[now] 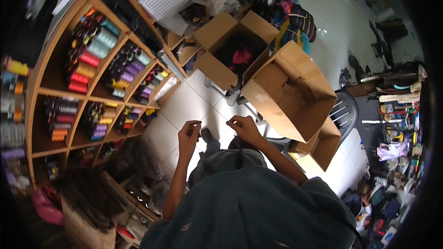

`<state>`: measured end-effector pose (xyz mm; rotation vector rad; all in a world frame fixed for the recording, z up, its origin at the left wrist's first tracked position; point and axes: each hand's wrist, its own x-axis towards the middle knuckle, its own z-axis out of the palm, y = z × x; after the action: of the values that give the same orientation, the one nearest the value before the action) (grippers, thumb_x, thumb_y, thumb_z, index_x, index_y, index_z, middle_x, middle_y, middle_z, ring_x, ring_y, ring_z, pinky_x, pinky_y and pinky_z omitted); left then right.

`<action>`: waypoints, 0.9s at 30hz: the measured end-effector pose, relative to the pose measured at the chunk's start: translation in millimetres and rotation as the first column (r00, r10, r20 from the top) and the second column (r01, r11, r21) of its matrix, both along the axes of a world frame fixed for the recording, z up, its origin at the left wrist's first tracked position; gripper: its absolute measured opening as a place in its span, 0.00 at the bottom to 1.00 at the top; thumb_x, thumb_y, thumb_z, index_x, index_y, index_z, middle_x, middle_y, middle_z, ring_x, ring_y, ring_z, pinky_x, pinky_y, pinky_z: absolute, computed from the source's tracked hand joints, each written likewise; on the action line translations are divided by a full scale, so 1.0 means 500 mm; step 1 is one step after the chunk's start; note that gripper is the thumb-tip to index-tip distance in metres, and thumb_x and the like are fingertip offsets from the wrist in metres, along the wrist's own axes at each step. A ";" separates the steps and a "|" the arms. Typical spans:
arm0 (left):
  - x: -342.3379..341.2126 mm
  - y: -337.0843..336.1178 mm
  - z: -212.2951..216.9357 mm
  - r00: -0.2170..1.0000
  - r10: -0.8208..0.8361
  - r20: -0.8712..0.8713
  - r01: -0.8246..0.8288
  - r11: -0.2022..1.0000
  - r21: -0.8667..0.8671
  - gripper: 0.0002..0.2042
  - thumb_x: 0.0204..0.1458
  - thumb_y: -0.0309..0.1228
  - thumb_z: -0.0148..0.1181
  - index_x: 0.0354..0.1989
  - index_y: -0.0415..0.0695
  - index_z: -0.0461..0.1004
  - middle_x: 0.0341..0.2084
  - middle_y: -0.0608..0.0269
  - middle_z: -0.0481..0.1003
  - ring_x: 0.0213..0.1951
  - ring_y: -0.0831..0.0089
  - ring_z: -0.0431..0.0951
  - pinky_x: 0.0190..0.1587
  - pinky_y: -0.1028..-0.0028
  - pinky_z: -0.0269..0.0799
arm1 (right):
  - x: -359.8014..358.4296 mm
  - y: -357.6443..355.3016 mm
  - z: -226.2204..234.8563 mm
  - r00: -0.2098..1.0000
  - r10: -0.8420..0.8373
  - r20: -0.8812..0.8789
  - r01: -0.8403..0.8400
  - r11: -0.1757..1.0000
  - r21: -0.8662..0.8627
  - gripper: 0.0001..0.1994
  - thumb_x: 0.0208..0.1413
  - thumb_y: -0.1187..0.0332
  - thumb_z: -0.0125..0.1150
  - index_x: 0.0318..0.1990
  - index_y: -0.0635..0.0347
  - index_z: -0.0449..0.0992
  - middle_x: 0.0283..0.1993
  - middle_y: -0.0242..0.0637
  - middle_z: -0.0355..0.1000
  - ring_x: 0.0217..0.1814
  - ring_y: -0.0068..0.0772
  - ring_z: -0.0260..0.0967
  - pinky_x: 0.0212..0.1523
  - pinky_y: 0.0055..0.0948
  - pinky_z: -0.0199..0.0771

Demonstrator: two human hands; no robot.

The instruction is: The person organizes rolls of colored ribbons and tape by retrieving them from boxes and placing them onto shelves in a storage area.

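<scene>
My left hand [188, 134] is raised in front of my body, with its thumb and fingertips brought together. Level with it and a short way to the right, my right hand [244, 127] makes a similar pinch. Anything held between the fingertips is too small or thin to make out. Beneath both hands lies the pale tiled floor [177, 103], and one dark shoe [206, 134] shows between them. The nearest large thing to my right hand is an open cardboard box [288, 94], tilted and apart from the fingers.
On the left stands a wooden shelf [78, 99] whose compartments hold many-coloured thread spools [86, 70]. Ahead, another open carton [217, 34] has dark and pink stuff inside. A smaller box [324, 145] rests by a dark plastic chair [349, 110]. Assorted goods crowd the right side.
</scene>
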<state>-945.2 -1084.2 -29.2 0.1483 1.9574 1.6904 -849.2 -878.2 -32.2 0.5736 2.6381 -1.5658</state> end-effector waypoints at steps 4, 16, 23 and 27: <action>-0.153 0.067 -0.028 0.973 -0.218 -0.079 0.216 0.976 -0.029 0.08 0.56 0.29 0.56 0.39 0.39 0.75 0.15 0.69 0.69 0.17 0.85 0.66 0.20 0.82 0.60 | -0.055 0.017 -0.027 0.990 -0.141 0.001 0.141 0.989 -0.055 0.09 0.52 0.70 0.60 0.39 0.62 0.76 0.24 0.45 0.72 0.22 0.40 0.70 0.26 0.35 0.68; -0.437 0.397 -0.193 0.755 -0.613 -0.235 0.568 0.789 -0.233 0.11 0.51 0.30 0.60 0.42 0.40 0.73 0.20 0.59 0.73 0.24 0.70 0.75 0.30 0.71 0.69 | -0.274 0.273 -0.161 0.840 -0.534 -0.097 0.527 0.845 -0.094 0.15 0.47 0.72 0.63 0.44 0.63 0.72 0.39 0.45 0.72 0.35 0.40 0.75 0.37 0.34 0.74; -0.578 0.613 -0.385 0.185 -0.862 -0.472 0.537 0.490 -0.686 0.29 0.42 0.30 0.66 0.54 0.40 0.63 0.51 0.46 0.66 0.51 0.51 0.68 0.51 0.58 0.67 | -0.410 0.333 -0.363 0.774 -0.609 0.175 0.632 0.763 -0.135 0.13 0.52 0.68 0.57 0.43 0.64 0.73 0.41 0.49 0.76 0.44 0.46 0.74 0.45 0.36 0.73; -0.633 0.714 -0.508 -0.027 -0.988 -0.155 0.533 0.116 -0.838 0.33 0.41 0.36 0.68 0.55 0.37 0.61 0.55 0.41 0.62 0.56 0.46 0.64 0.55 0.56 0.65 | -0.459 0.326 -0.453 0.692 -0.642 0.330 0.691 0.722 -0.045 0.11 0.52 0.68 0.55 0.39 0.65 0.73 0.38 0.54 0.74 0.44 0.57 0.72 0.46 0.46 0.72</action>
<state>-1261.5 -727.0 -283.3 1.7151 1.9241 0.0115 -1078.7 -715.2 -258.8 1.7618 2.1332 -1.6254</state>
